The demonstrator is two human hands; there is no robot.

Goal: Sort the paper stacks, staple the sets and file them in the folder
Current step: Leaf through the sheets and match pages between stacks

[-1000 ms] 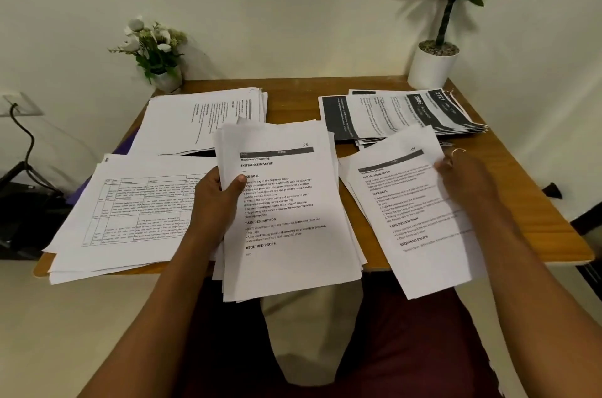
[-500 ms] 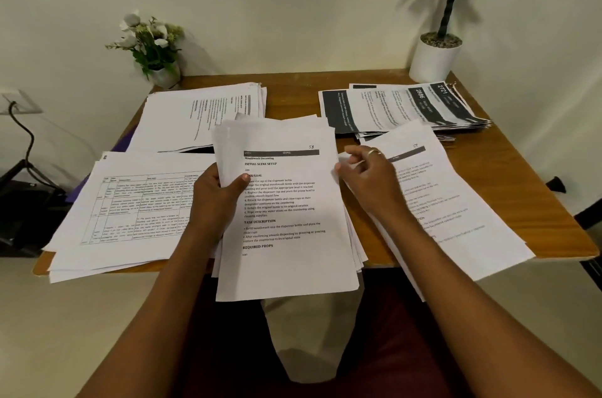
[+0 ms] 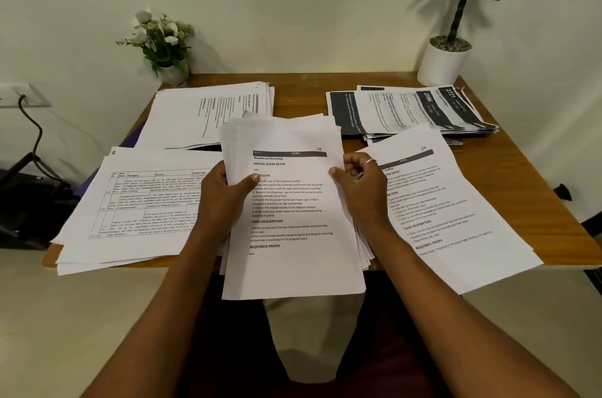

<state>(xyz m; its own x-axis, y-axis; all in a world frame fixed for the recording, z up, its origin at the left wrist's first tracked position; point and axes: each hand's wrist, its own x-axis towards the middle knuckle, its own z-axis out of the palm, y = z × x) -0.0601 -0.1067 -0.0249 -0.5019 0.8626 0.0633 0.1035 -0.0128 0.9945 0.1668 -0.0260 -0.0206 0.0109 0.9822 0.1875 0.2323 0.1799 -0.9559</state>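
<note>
My left hand [image 3: 224, 199] grips a thick stack of printed sheets [image 3: 293, 218] by its left edge, thumb on top, holding it over the table's front edge. My right hand [image 3: 361, 189] pinches the right edge of the stack's top page. To its right a single printed sheet [image 3: 456, 208] lies flat on the wooden table [image 3: 537, 189], hanging over the front edge. A pile with tables [image 3: 140, 205] lies at the left. Another white pile [image 3: 208, 114] sits at the back left, and a pile with dark headers [image 3: 410, 114] at the back right.
A small vase of white flowers [image 3: 163, 42] stands at the back left corner and a white potted plant [image 3: 446, 62] at the back right. A purple folder edge [image 3: 130, 140] shows under the left piles. A cable and dark object [image 3: 29, 195] sit left of the table.
My right hand let go of the single sheet, which now lies on the table at the right, and came back left to the held stack's top page.
</note>
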